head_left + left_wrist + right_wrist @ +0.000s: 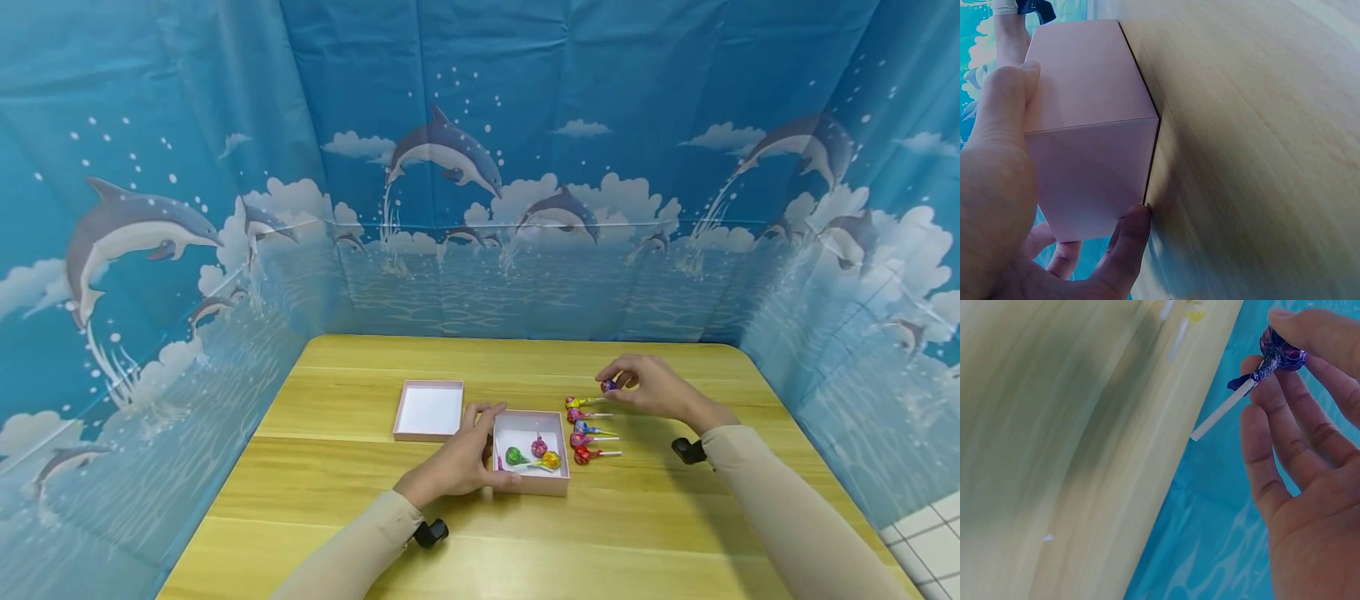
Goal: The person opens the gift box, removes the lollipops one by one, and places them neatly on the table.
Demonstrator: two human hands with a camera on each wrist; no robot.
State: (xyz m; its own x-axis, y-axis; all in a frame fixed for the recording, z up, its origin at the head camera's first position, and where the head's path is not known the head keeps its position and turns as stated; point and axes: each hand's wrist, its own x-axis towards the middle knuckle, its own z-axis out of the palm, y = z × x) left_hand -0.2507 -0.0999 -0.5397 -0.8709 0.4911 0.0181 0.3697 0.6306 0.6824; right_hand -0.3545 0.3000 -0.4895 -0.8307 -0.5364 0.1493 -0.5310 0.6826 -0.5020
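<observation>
Between thumb and fingers, my right hand (652, 387) pinches a purple-wrapped lollipop (1282, 353) by its round head, above the far end of a row of lollipops. Its white stick points away from the palm in the right wrist view. My left hand (467, 457) grips the left side of an open pink box (531, 485), thumb at the near side and fingers along the far part. Inside the box lie a green lollipop (514, 456), a yellow lollipop (551, 460) and a pink lollipop (538, 447). A further pink bit shows by the left wall.
Right of the box, several lollipops lie in a row, from a yellow one (573, 402) to a red one (582, 455). The box's shallow lid (429, 408) lies upturned at the left. A dolphin-print curtain (480, 283) surrounds the wooden table (337, 467).
</observation>
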